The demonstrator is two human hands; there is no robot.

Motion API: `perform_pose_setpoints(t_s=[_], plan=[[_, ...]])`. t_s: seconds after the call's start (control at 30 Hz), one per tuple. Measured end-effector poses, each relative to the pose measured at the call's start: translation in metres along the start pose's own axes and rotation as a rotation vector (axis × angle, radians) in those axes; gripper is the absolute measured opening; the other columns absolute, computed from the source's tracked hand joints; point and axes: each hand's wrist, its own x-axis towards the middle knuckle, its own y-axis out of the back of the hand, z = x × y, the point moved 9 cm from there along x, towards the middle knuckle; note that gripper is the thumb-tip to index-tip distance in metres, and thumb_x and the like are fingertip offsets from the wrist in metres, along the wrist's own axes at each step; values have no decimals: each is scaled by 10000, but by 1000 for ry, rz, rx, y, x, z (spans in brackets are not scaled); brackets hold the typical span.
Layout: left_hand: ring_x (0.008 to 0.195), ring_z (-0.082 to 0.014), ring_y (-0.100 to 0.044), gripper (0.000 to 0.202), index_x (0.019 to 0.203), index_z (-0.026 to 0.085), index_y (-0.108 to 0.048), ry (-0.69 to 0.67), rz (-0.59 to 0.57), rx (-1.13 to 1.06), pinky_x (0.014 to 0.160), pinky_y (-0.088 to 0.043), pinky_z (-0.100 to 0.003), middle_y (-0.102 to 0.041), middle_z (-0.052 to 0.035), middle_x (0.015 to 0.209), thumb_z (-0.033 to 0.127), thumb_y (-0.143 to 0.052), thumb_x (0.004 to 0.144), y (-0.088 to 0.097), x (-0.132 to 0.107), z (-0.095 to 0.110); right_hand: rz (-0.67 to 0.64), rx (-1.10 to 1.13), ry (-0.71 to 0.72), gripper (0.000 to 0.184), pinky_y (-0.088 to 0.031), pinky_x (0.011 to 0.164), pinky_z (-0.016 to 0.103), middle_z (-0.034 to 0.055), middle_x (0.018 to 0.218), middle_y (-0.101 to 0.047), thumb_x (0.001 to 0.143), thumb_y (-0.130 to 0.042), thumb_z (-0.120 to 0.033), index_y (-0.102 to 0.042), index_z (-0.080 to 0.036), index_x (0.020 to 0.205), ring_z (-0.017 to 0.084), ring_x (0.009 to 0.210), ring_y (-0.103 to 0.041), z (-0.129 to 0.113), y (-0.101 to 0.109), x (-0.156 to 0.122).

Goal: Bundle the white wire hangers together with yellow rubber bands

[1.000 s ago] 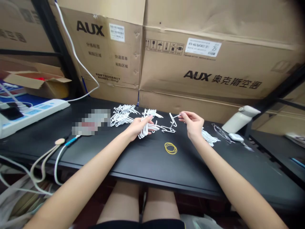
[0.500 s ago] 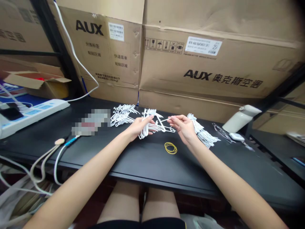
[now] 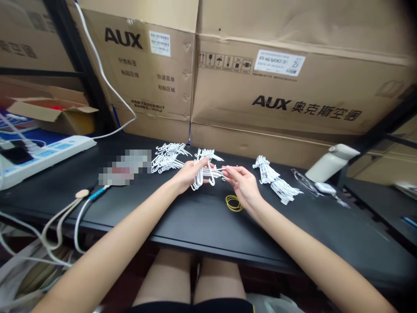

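My left hand [image 3: 189, 174] is closed around a bundle of small white wire hangers [image 3: 203, 174] on the black table [image 3: 182, 217]. My right hand [image 3: 241, 182] pinches a single white hanger [image 3: 217, 169] by one end and holds it against that bundle. Another heap of white hangers [image 3: 167, 157] lies just behind my left hand. A further pile of white hangers [image 3: 275, 181] rests to the right of my right hand. Yellow rubber bands [image 3: 233, 203] lie on the table below my right hand.
Large AUX cardboard boxes [image 3: 276, 87] wall off the back of the table. A white power strip [image 3: 42, 154] and cables [image 3: 65, 213] occupy the left. A white bottle [image 3: 330, 163] lies on its side at the right, beside clear glasses [image 3: 301, 177]. A blurred patch [image 3: 125, 166] sits left of the hangers.
My right hand has carried the single hanger leftward from the right pile to the bundle in my left hand. The left hand has stayed put.
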Motion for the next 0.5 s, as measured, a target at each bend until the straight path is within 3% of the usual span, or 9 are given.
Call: perform_pose_setpoints(t_s=[0.17,0.5], plan=[[685,-176,-662,440,853,118,-685,29,-22,-7,606,-561,-283,-704,-100,823,542,-630,747,-1,2,-5,6,-186,140,201,-428,387,211,81,917,-721,589,-776,-324,-661,-169,643,98,551,-552,-10,-7,-8],[676,-200,-675,432,777,125,-666,29,-27,51,614,-554,-301,-705,-90,742,551,-662,703,0,1,-6,-41,-212,92,234,-448,424,228,5,598,-631,576,-787,-335,-644,-167,655,105,501,-543,-7,-8,-5]])
